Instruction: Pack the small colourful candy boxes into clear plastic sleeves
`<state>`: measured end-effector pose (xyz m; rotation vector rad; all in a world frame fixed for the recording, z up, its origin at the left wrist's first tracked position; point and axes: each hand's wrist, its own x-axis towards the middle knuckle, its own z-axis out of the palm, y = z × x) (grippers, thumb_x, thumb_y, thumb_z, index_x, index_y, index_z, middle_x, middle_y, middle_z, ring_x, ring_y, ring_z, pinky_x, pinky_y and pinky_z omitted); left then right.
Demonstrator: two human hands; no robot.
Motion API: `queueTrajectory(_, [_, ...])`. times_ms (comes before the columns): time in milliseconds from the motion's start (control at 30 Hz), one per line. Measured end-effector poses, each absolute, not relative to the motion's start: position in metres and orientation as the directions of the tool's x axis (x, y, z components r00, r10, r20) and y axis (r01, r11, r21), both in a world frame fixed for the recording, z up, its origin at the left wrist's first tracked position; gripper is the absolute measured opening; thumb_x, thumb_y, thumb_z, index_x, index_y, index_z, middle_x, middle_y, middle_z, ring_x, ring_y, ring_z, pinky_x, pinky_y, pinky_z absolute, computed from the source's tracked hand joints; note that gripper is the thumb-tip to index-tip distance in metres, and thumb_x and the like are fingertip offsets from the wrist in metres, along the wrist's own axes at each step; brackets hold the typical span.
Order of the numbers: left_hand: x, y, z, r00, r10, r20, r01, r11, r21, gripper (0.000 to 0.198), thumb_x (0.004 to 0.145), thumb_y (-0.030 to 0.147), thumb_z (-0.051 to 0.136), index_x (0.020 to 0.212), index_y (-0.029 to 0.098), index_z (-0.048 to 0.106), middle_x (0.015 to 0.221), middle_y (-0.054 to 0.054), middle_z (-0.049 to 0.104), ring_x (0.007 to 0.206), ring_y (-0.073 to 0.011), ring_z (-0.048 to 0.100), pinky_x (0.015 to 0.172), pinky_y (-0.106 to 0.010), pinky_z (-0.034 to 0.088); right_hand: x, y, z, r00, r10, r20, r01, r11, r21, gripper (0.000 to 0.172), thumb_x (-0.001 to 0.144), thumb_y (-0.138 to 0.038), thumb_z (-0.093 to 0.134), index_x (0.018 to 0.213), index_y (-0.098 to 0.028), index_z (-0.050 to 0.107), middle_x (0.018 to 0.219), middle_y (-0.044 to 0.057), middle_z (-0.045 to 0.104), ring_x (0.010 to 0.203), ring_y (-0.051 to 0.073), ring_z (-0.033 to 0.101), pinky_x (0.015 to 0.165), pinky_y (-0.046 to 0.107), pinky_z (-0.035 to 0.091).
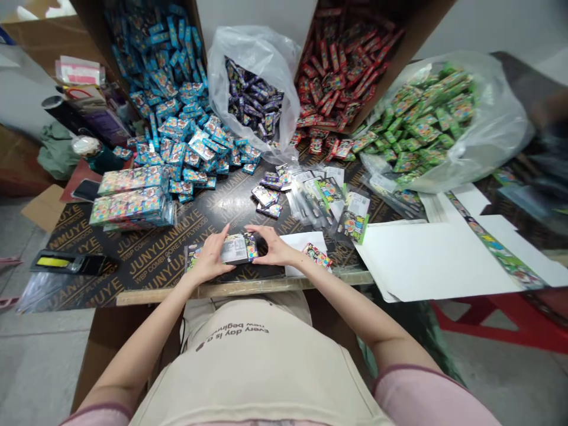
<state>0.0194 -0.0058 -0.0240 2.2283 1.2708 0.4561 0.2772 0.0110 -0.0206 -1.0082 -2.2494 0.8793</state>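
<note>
Black plywood table [146,260] bore a stack of colourful flat packets [235,248]; left hand [208,260] and right hand [273,248] clasped its ends, apparently squaring it; lifting would need even pressure.

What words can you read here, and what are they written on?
"JUNYUANMUYE": on the black plywood board, printed over and over.
"COMBI CORE F-F PLYWOOD": same board; the word before it is unclear.
"Every day is a new beginning": on the apron, upside down.
Blue packs and the held pack: print too small to read.
</note>
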Motion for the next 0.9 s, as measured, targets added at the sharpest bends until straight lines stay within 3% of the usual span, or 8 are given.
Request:
queueTrajectory(133, [0.022,-0.002,-0.025,0.420,0.906,0.056,0.710,-0.366,0.602,0.113,0.065,0.031,0.076,0.152,0.026,0.004,0.125,-0.010,0.052,0.115,-0.0299,0.050,0.102,-0.047,0.038,0.276,0.010,-0.020,-0.423,0.880,0.215,0.541,0.435,-0.720,0.095,0.064,-0.053,0.078,0.142,-0.023,0.034,0.132,0.013,0.056,0.123,0.031,0.049,0.102,0.047,0.030])
queueTrajectory(267, [0.028,0.001,-0.027,0.417,0.907,0.064,0.701,-0.366,0.612,0.113,0.065,0.031,0.076,0.152,0.028,0.004,0.125,-0.010,0.052,0.114,-0.0298,0.051,0.101,-0.048,0.039,0.274,0.003,-0.019,-0.453,0.871,0.189,0.507,0.426,-0.749,0.072,0.085,-0.045,0.062,0.145,-0.023,0.029,0.112,0.007,0.069,0.117,0.024,0.055,0.103,0.044,0.028])
queueTrajectory(367, [0.033,0.003,-0.033,0.435,0.900,0.038,0.713,-0.370,0.596,0.112,0.066,0.028,0.075,0.152,0.029,0.003,0.126,-0.010,0.051,0.115,-0.0298,0.050,0.101,-0.049,0.038,0.289,0.028,-0.017,-0.391,0.887,0.245,0.540,0.437,-0.719,0.056,0.090,-0.044,0.054,0.140,-0.025,0.038,0.115,0.007,0.068,0.116,0.024,0.055,0.102,0.043,0.028])
queueTrajectory(533, [0.038,0.001,-0.049,0.479,0.877,0.032,0.753,-0.428,0.500,0.098,0.067,0.028,0.073,0.150,0.025,0.020,0.125,-0.011,0.051,0.115,-0.0299,0.048,0.102,-0.048,0.037,0.366,0.152,-0.010,0.163,0.927,0.338,0.843,0.047,-0.536,0.043,0.091,-0.044,0.050,0.123,-0.017,0.056,0.129,0.015,0.058,0.118,0.030,0.048,0.098,0.044,0.032])
queueTrajectory(600, [0.039,-0.001,-0.055,0.475,0.878,0.058,0.762,-0.444,0.472,0.092,0.069,0.031,0.071,0.149,0.024,0.025,0.126,-0.011,0.051,0.116,-0.0300,0.048,0.103,-0.049,0.036,0.399,0.206,-0.008,0.258,0.923,0.285,0.903,-0.125,-0.410,0.049,0.089,-0.045,0.052,0.128,-0.015,0.053,0.137,0.020,0.050,0.122,0.034,0.043,0.097,0.047,0.031])
queueTrajectory(700, [0.040,-0.004,-0.064,0.458,0.885,0.078,0.773,-0.441,0.457,0.090,0.069,0.029,0.070,0.148,0.025,0.029,0.128,-0.011,0.050,0.118,-0.0300,0.047,0.104,-0.048,0.035,0.434,0.266,-0.010,0.361,0.909,0.207,0.912,-0.298,-0.280,0.060,0.086,-0.048,0.056,0.132,-0.011,0.047,0.126,0.025,0.056,0.122,0.038,0.041,0.100,0.053,0.022])
queueTrajectory(800, [0.040,-0.005,-0.072,0.442,0.894,0.073,0.787,-0.425,0.448,0.088,0.066,0.026,0.070,0.146,0.025,0.032,0.130,-0.011,0.050,0.119,-0.0308,0.047,0.105,-0.050,0.036,0.449,0.296,-0.016,0.428,0.886,0.179,0.871,-0.351,-0.344,0.062,0.079,-0.043,0.065,0.126,-0.006,0.050,0.114,0.026,0.062,0.122,0.040,0.040,0.103,0.056,0.012])
queueTrajectory(900, [0.041,-0.007,-0.074,0.433,0.899,0.064,0.794,-0.414,0.446,0.087,0.066,0.026,0.071,0.145,0.026,0.036,0.130,-0.011,0.051,0.119,-0.0314,0.048,0.105,-0.051,0.037,0.456,0.305,-0.015,0.448,0.877,0.177,0.825,-0.328,-0.461,0.049,0.075,-0.032,0.065,0.115,-0.005,0.056,0.111,0.026,0.063,0.119,0.039,0.042,0.103,0.056,0.012])
